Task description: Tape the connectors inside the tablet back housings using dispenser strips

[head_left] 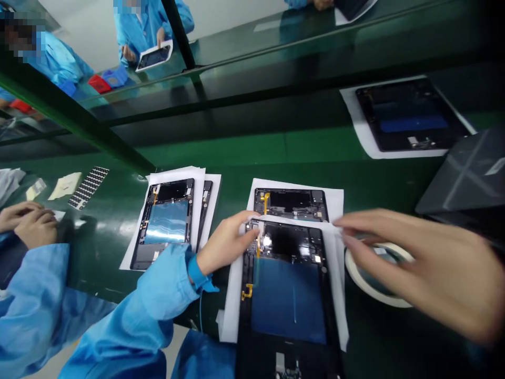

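An open tablet housing (290, 300) with a blue panel and yellow flex cables lies before me, its near end tilted toward me. My left hand (229, 239), with a blue wrist strap (195, 271), grips its upper left corner, thumb on top and fingers by the white sheet's edge. My right hand (426, 268) is partly blurred; thumb and forefinger pinch the corner of the white sheet (335, 247) at the housing's upper right. Beneath and behind it lies a second tablet housing (292, 199) on white paper, mostly covered by the first.
Left of me are stacked tablet housings (165, 221) on paper. A roll of tape (355, 273) sits under my right hand. Another housing (410, 113) rests at back right, near a dark box (465, 179). A co-worker's hands (33, 223) are at far left; a green post (79, 113) slants across.
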Action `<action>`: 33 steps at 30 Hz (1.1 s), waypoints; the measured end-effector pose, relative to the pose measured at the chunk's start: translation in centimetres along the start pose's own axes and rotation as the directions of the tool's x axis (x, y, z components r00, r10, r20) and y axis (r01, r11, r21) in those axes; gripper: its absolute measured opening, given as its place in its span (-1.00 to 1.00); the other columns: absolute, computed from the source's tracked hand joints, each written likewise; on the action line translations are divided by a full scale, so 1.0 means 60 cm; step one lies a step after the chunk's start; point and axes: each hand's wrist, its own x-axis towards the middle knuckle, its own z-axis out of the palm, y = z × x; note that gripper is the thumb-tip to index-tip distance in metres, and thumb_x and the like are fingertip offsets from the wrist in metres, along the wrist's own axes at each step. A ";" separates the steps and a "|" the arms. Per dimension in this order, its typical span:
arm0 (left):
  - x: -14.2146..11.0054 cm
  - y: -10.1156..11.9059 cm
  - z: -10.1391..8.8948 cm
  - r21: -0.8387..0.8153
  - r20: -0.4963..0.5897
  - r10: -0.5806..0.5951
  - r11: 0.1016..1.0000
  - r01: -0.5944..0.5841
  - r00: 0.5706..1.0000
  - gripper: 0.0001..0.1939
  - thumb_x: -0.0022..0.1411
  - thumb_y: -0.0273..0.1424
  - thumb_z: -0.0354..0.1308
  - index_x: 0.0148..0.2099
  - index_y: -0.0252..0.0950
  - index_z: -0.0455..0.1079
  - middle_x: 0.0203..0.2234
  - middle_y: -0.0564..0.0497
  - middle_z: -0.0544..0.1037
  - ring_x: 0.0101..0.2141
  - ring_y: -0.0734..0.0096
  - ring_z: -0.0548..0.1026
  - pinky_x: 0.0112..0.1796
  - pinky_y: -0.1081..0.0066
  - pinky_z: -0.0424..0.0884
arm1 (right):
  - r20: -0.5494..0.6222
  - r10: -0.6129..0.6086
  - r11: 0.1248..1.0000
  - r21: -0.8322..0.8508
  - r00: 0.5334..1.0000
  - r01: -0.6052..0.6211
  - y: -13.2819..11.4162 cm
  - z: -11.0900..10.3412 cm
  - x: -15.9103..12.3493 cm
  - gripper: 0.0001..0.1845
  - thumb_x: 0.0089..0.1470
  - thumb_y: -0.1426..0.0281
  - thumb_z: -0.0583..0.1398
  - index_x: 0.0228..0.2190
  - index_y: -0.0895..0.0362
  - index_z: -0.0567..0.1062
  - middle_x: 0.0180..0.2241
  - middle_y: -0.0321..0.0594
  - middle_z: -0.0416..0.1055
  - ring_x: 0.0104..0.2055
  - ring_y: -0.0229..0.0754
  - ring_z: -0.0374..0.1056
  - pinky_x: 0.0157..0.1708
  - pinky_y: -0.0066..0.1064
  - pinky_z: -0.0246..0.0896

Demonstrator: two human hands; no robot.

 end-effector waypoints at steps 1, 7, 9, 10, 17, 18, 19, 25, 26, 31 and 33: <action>-0.009 0.009 -0.006 0.212 0.012 0.035 0.977 -0.037 0.999 -0.64 0.36 -0.42 0.14 0.18 -0.33 0.37 0.11 -0.19 0.50 0.07 0.04 0.48 0.07 0.07 0.43 | 0.016 -0.030 0.999 0.018 0.999 0.029 0.001 0.021 0.036 -0.75 0.26 0.23 0.14 -0.15 0.02 0.57 -0.20 -0.28 0.58 -0.38 -0.24 0.48 -0.42 -0.42 0.36; 0.022 0.036 -0.052 0.686 0.360 0.158 0.623 -0.375 0.920 -0.62 0.42 -0.24 0.14 0.16 -0.35 0.38 0.11 -0.20 0.46 0.05 0.00 0.45 -0.05 0.11 0.49 | -0.036 0.021 0.990 -0.140 0.999 -0.026 0.022 0.168 0.150 -0.74 0.18 0.32 0.14 -0.22 0.14 0.59 -0.28 -0.22 0.58 -0.41 -0.22 0.47 -0.50 -0.40 0.19; 0.060 0.015 -0.049 0.686 0.387 0.189 0.596 -0.419 0.903 -0.57 0.42 -0.20 0.16 0.20 -0.34 0.35 0.16 -0.18 0.42 0.10 0.03 0.41 -0.04 0.17 0.47 | -0.062 -0.028 0.982 -0.186 0.998 0.016 0.030 0.194 0.151 -0.74 0.22 0.32 0.13 -0.21 0.15 0.58 -0.28 -0.21 0.58 -0.41 -0.22 0.47 -0.51 -0.39 0.16; 0.078 0.001 -0.043 0.685 0.383 0.216 0.585 -0.434 0.898 -0.52 0.41 -0.16 0.16 0.23 -0.34 0.33 0.19 -0.18 0.40 0.11 0.03 0.39 -0.04 0.18 0.47 | -0.066 -0.056 0.979 -0.202 0.996 0.042 0.033 0.201 0.149 -0.73 0.24 0.31 0.12 -0.22 0.16 0.58 -0.28 -0.21 0.58 -0.40 -0.22 0.47 -0.51 -0.39 0.16; 0.122 -0.055 -0.014 0.621 0.338 0.386 0.594 -0.512 0.858 -0.37 0.40 0.01 0.09 0.21 -0.44 0.35 0.15 -0.24 0.42 0.07 0.02 0.39 -0.04 0.15 0.43 | 0.007 -0.177 0.930 -0.325 0.984 0.169 0.035 0.197 0.141 -0.80 0.29 0.37 0.14 -0.24 0.14 0.57 -0.26 -0.25 0.59 -0.35 -0.26 0.47 -0.46 -0.40 0.17; 0.121 -0.056 -0.015 0.612 0.333 0.399 0.597 -0.518 0.854 -0.37 0.39 0.01 0.10 0.20 -0.44 0.36 0.15 -0.23 0.42 0.07 0.02 0.39 -0.03 0.14 0.42 | 0.019 -0.180 0.925 -0.338 0.983 0.176 0.034 0.196 0.142 -0.81 0.29 0.38 0.14 -0.24 0.14 0.57 -0.26 -0.26 0.59 -0.35 -0.27 0.46 -0.46 -0.40 0.16; 0.120 -0.056 -0.016 0.605 0.330 0.408 0.601 -0.522 0.851 -0.38 0.39 0.01 0.10 0.20 -0.44 0.37 0.14 -0.23 0.42 0.07 0.01 0.38 -0.03 0.14 0.41 | 0.029 -0.190 0.918 -0.349 0.981 0.188 0.033 0.194 0.142 -0.83 0.28 0.39 0.15 -0.24 0.15 0.56 -0.26 -0.26 0.59 -0.35 -0.27 0.45 -0.45 -0.40 0.16; 0.119 -0.058 -0.017 0.587 0.310 0.427 0.617 -0.524 0.850 -0.39 0.39 0.00 0.10 0.18 -0.43 0.38 0.15 -0.23 0.42 0.08 0.02 0.37 -0.01 0.15 0.38 | 0.047 -0.281 0.867 -0.416 0.959 0.274 0.029 0.190 0.144 -0.91 0.22 0.46 0.22 -0.25 0.21 0.54 -0.29 -0.24 0.58 -0.38 -0.26 0.43 -0.48 -0.40 0.12; 0.120 -0.059 -0.016 0.587 0.307 0.430 0.617 -0.524 0.849 -0.39 0.39 0.01 0.10 0.18 -0.43 0.38 0.14 -0.23 0.42 0.08 0.02 0.37 -0.01 0.15 0.38 | 0.048 -0.285 0.860 -0.427 0.957 0.278 0.029 0.191 0.144 -0.91 0.22 0.46 0.23 -0.25 0.21 0.54 -0.29 -0.24 0.58 -0.39 -0.26 0.42 -0.49 -0.40 0.11; 0.119 -0.063 -0.012 0.597 0.289 0.446 0.608 -0.523 0.847 -0.40 0.39 0.01 0.11 0.16 -0.43 0.40 0.13 -0.22 0.44 0.07 0.01 0.38 -0.02 0.16 0.39 | 0.064 -0.253 0.842 -0.477 0.965 0.252 0.029 0.195 0.143 -0.88 0.25 0.42 0.20 -0.27 0.16 0.56 -0.26 -0.28 0.58 -0.39 -0.30 0.39 -0.48 -0.39 0.09; 0.119 -0.063 -0.012 0.603 0.284 0.449 0.604 -0.522 0.847 -0.40 0.39 0.01 0.11 0.15 -0.42 0.40 0.13 -0.23 0.44 0.07 0.01 0.38 -0.02 0.16 0.39 | 0.076 -0.238 0.843 -0.478 0.968 0.245 0.028 0.197 0.143 -0.88 0.25 0.41 0.20 -0.27 0.15 0.56 -0.25 -0.28 0.58 -0.38 -0.30 0.39 -0.47 -0.39 0.10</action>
